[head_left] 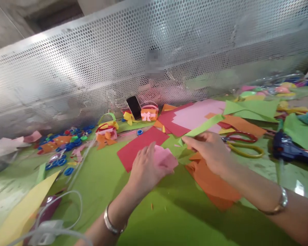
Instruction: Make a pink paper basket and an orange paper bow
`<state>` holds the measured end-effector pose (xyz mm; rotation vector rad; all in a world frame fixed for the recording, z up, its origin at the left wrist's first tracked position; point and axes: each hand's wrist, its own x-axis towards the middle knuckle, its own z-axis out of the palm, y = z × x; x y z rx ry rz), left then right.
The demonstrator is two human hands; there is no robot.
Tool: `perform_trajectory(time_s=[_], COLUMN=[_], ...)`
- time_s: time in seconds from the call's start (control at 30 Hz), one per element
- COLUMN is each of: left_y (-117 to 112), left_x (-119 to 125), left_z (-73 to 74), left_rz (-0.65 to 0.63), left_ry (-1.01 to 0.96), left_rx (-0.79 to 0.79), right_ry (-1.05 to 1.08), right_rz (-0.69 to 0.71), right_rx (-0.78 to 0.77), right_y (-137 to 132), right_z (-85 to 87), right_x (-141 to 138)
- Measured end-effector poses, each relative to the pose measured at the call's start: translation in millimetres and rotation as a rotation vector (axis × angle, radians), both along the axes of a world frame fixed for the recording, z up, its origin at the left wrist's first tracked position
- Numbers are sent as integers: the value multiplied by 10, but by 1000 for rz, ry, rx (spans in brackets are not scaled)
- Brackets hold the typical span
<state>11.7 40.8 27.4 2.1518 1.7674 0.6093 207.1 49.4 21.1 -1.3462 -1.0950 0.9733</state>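
Over the counter [100,174], the person's left hand [145,164] curls loosely around a pink piece [165,159], seemingly already folded, while the right hand [212,150] pinches a green strip [202,128], apparently cut but not yet joined to it.

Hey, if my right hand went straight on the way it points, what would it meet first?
Your right hand would probably meet the orange basket first, passing over flat scraps; its height is unclear, so it might brush those sooner.
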Motion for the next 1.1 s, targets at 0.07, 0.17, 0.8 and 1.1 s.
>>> perform_trajectory(time_s=[0.07,0.17,0.8,1.1], left_y=[-2,-34,-99,-122], left_x=[-21,-37,6,35], left_z=[-112,-241,-315,-299], left_rz=[-27,-26,-85,-23], left_ry=[109,142,63,61], left_rx=[-55,17,460,386], right_ry=[-19,-49,-265,-186], right_rz=[11,35,-19,70], right_rx=[-11,-7,400,226], right_y=[-10,-24,-152,-151], right_z=[-45,-73,-88,-76], right_x=[-60,-115,-199,-160])
